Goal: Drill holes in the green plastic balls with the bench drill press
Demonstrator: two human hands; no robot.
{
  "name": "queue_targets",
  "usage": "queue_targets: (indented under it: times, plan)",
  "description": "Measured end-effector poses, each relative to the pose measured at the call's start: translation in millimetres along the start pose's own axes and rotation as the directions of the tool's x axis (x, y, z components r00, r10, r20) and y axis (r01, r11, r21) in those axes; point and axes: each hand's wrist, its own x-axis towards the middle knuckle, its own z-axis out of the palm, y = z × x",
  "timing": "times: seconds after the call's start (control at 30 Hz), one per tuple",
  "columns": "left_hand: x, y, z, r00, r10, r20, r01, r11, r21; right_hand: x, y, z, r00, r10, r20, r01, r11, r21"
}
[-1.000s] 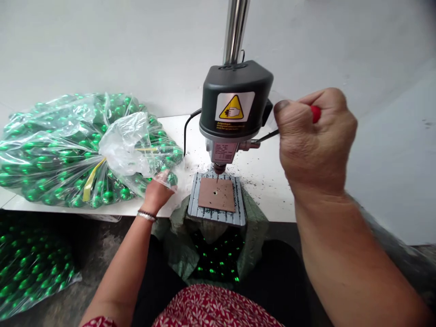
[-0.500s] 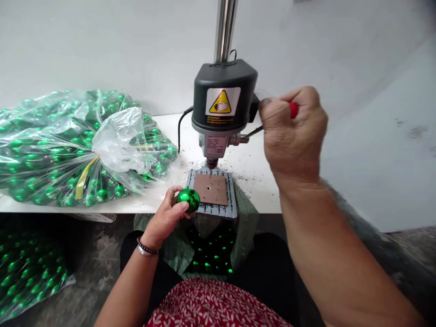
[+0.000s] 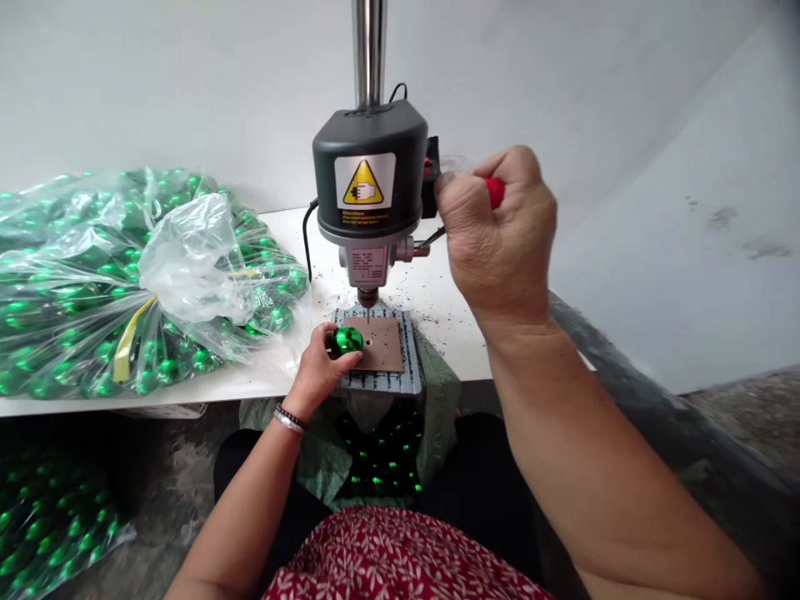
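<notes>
Between the thumb and fingers of my left hand (image 3: 322, 364) is a shiny green Christmas bauble (image 3: 348, 341). The bauble is over the left part of a brown square board (image 3: 386, 354), beside the small hole in it. Just above that hole points the thin bit (image 3: 368, 316) of a bench drill press (image 3: 370, 183), apart from the bauble. My right hand (image 3: 500, 237) is closed around the red-knobbed feed lever (image 3: 495, 192) at the drill's right side. The board lies on the ridged grey drill base (image 3: 409, 367), which is sprinkled with dark shavings.
A clear plastic bag of green baubles (image 3: 81, 317) covers the left of the white table (image 3: 462, 350). Another bauble bag (image 3: 56, 525) is on the floor at lower left. Below the drill base, an open green sack (image 3: 441, 425) holds more baubles. A wall stands behind.
My left hand has brought the bauble from the base's front left edge up over the board. My right hand stays on the lever. The whole view has shifted slightly.
</notes>
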Motion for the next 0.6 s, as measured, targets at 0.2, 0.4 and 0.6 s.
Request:
queue_targets:
  times: [0.2,0.4,0.6]
  plan:
    - [14.3,6.4,3.3,0.995,0.059,0.079,-0.067,0.994,0.092,0.8,-2.7,-1.2,0.999,0.036,0.029,-0.037,0.999,0.017]
    - [20.1,10.9,1.6,0.988,0.065,0.137,-0.089,0.98,0.179,2.4,-2.0,-1.8,0.998,0.036,0.047,-0.033,0.998,-0.056]
    - [28.5,10.5,1.0,0.986,0.054,0.16,-0.088,0.973,0.214,13.8,-6.3,-2.7,0.996,0.068,0.05,-0.058,0.982,-0.178]
